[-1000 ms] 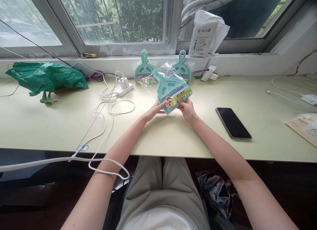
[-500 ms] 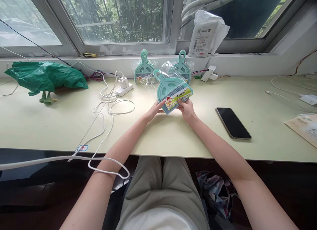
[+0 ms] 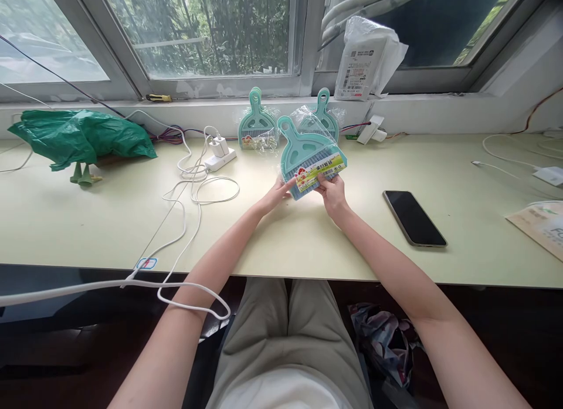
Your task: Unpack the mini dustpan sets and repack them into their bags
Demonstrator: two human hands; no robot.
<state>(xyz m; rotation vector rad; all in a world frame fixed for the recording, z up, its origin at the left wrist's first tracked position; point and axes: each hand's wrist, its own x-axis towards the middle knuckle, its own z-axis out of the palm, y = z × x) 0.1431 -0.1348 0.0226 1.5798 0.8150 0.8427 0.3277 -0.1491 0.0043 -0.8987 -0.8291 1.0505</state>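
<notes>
A mint-green dustpan and brush set (image 3: 305, 152) in clear plastic wrap is held up over the desk, tilted, its handle pointing up and left. My left hand (image 3: 278, 196) grips its lower left corner. Closed on the lower right edge is my right hand (image 3: 333, 193), with the thumb on the front by the printed label. Behind, two places at the wall hold more wrapped sets: a dustpan and brush set (image 3: 256, 120) on the left, and another dustpan and brush set (image 3: 323, 112) on the right, partly hidden by the held one.
A phone (image 3: 414, 219) lies to the right on the desk (image 3: 308, 250). White cables (image 3: 185, 221) trail from a power strip (image 3: 220, 159) and cross over my left forearm. A green plastic bag (image 3: 83, 136) sits at left; a wrapped package (image 3: 367, 60) stands on the sill.
The held dustpan and brush set has shifted slightly right and up. Both hands keep hold of it, almost in the same place.
</notes>
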